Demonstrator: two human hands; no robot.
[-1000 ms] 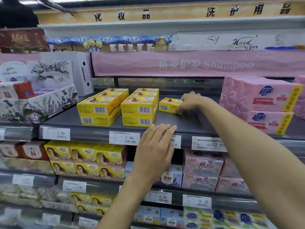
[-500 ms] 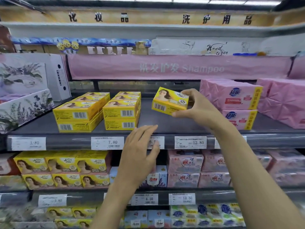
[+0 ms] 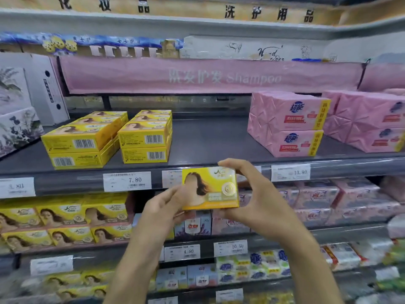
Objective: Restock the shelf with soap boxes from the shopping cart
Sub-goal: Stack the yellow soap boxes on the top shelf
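Since the soap box (image 3: pixel 210 188) is hanging in mid-air out front of the shelf (image 3: pixel 208 139) instead of sitting on it, it all comes down to one direction: the spot it wants looks to be up and back from the box. Right hand (image 3: pixel 258 200) has it properly clamped, fingers over the top edge, thumb under the bottom. Left hand (image 3: pixel 162 209) is at the box's left end with fingertips on it, but honestly I can't tell if it's gripping or just steadying.

Box is stood up, picture face toward the camera, long side running left-right. The yellow stacks (image 3: pixel 144 137) up and left of the box lie flat, barcode ends forward, so I reckon it needs tipping flat and a turn. Pink packs (image 3: pixel 287 123) sit up and right of the box. Price rail (image 3: pixel 72 183) runs right behind the box, so it probably has to go up over that first.
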